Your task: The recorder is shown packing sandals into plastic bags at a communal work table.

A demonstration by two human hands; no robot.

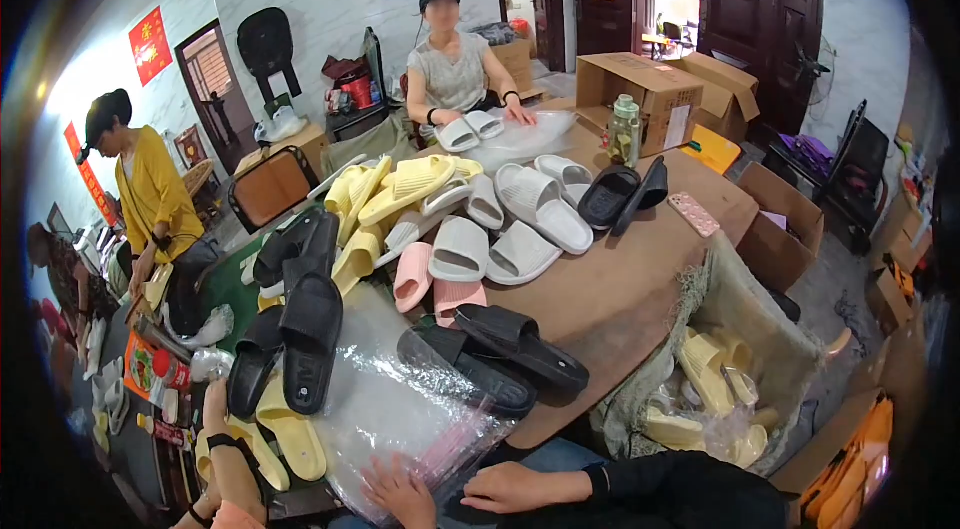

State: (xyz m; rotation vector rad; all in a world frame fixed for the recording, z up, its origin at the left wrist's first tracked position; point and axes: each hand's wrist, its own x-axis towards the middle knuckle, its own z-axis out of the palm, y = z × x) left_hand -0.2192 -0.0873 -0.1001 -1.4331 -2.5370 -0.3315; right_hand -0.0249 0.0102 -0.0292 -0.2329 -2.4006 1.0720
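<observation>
My left hand (400,491) lies with spread fingers on a stack of clear plastic bags (385,409) at the near edge of the table. My right hand (522,487), its arm in a black sleeve, is just right of the bags with fingers curled together; nothing shows in it. Two black slide slippers (525,347) lie on the far right part of the bags. Another black pair (312,339) and a yellow pair (292,429) are to the left. Beyond the bags are pink slippers (412,277) and several pale grey ones (545,207).
A woven sack (735,299) of bagged yellow slippers stands right of the table (625,274). Another person's forearm (235,474) reaches in at lower left. Across the table, a seated person (455,69) handles grey slippers. A green bottle (625,134) and cardboard boxes (640,89) are at far right.
</observation>
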